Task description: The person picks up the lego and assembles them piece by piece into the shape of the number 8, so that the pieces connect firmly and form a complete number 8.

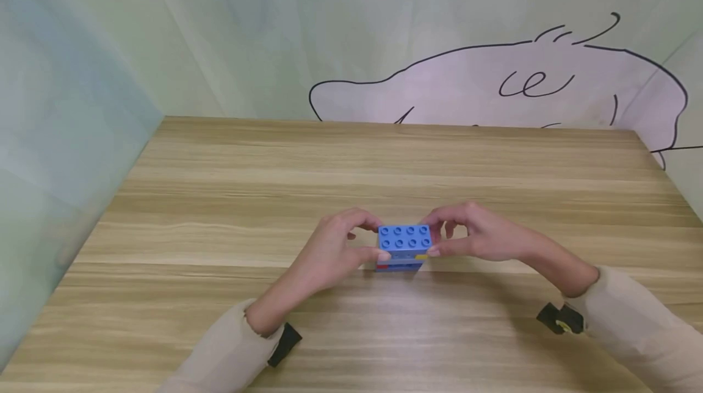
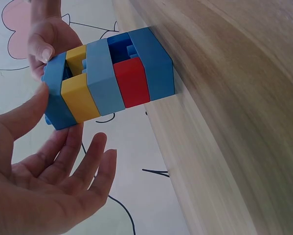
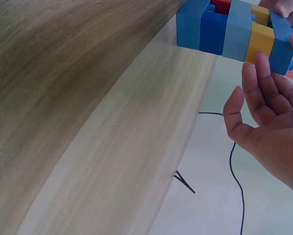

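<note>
A stack of toy building bricks stands upright on the table near its middle. Its top layer is a long blue brick [image 1: 404, 237] with studs showing. Under that sit yellow bricks [image 2: 81, 100], then a light blue brick [image 2: 104, 73]. Lower down are a red brick [image 2: 132, 82] and a small blue brick [image 3: 214, 32], over a blue base brick [image 2: 153, 63]. My left hand [image 1: 335, 252] pinches the top brick's left end between thumb and fingers. At the right end, my right hand [image 1: 489, 235] holds that same brick likewise.
The wood-grain table [image 1: 247, 198] reaches back to a pale cloth backdrop [image 1: 247, 45] with a line-drawn figure. Another backdrop panel [image 1: 55, 137] borders the left side. Dark straps [image 1: 284, 345] hang at both sleeve cuffs.
</note>
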A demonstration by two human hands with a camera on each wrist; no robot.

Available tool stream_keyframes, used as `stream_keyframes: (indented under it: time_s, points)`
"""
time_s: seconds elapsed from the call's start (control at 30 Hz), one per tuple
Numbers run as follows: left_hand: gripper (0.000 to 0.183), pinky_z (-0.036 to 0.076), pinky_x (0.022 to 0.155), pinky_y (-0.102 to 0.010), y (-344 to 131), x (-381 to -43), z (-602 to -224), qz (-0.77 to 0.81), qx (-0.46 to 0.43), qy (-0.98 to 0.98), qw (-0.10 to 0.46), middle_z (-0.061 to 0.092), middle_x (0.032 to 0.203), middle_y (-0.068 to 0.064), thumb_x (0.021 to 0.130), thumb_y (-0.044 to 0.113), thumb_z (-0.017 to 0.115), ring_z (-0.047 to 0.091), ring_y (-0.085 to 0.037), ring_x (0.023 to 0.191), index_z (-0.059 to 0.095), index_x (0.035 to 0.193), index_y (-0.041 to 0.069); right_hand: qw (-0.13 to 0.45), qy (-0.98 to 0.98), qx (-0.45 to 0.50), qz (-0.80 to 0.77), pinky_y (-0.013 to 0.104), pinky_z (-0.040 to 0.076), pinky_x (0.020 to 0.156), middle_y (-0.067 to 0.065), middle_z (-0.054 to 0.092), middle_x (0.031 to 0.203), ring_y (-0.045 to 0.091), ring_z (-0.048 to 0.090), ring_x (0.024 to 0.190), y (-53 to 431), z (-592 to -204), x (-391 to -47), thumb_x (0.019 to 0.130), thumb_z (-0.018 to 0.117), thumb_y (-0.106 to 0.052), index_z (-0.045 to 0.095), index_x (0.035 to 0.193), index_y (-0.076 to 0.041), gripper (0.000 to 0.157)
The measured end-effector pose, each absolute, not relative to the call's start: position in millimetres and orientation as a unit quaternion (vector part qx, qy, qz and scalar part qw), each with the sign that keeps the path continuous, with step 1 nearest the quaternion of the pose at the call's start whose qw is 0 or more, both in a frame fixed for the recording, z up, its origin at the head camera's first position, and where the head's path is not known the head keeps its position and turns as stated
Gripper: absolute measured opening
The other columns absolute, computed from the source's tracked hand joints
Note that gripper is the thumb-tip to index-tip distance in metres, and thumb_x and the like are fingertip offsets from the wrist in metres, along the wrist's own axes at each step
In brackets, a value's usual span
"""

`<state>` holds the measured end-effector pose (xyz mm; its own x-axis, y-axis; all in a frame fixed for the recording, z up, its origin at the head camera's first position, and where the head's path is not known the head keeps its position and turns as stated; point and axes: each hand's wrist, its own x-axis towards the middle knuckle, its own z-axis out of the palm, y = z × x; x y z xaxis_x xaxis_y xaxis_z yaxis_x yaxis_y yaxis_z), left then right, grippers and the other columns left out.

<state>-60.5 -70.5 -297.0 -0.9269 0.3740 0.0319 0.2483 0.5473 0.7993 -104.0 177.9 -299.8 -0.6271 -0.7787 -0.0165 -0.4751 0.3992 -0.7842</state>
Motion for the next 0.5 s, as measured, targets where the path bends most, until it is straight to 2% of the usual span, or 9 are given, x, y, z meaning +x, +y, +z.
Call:
stream_keyframes:
  time_s: [0.5]
  points:
    - [0.034,0.046,0.081,-0.036,-70.1,-58.8,-296.3,0.440,0.179,0.877,0.071,0.063,0.101,-0.003,0.072,0.014,0.077,0.057,-0.023,0.099,0.064,0.102,0.005,0.209,0.808,-0.387,-0.392,0.030,0.044,0.068,-0.007,0.061,0.086,0.015,0.053,0.079,179.2,-302.0,-104.6,0.084,0.066,-0.013,0.062,0.109,-0.003,0.027]
